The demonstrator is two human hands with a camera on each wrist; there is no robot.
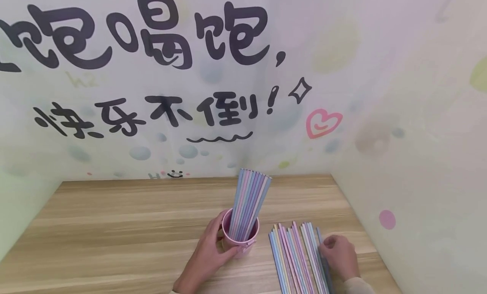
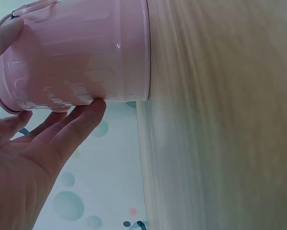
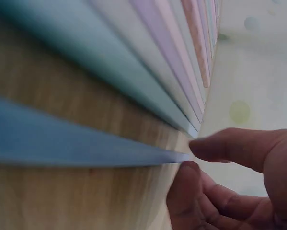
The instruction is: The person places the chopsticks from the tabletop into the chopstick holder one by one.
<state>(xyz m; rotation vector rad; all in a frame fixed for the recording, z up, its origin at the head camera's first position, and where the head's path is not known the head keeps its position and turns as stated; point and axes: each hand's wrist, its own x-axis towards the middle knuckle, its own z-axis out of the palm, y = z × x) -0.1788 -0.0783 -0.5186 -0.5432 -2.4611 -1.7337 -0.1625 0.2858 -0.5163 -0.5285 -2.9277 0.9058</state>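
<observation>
My left hand (image 1: 209,247) holds a glossy pink pail (image 1: 237,251) by its side, the thumb near the front of the rim and the other fingers around the far left. Upright in the pail leans a bundle of thin pastel sticks (image 1: 249,201). In the left wrist view the pail (image 2: 81,52) stands with its base at the wooden table, and the left hand's fingers (image 2: 78,127) touch its wall. At the right, my right hand (image 1: 340,256) pinches the end of a blue stick (image 3: 86,143) between thumb and forefinger. This stick lies beside a row of others.
Several more pastel sticks (image 1: 296,256) lie side by side on the wooden table (image 1: 125,230), between the pail and my right hand. A printed white wall (image 1: 228,159) closes the back, and another wall (image 1: 418,192) rises along the right edge.
</observation>
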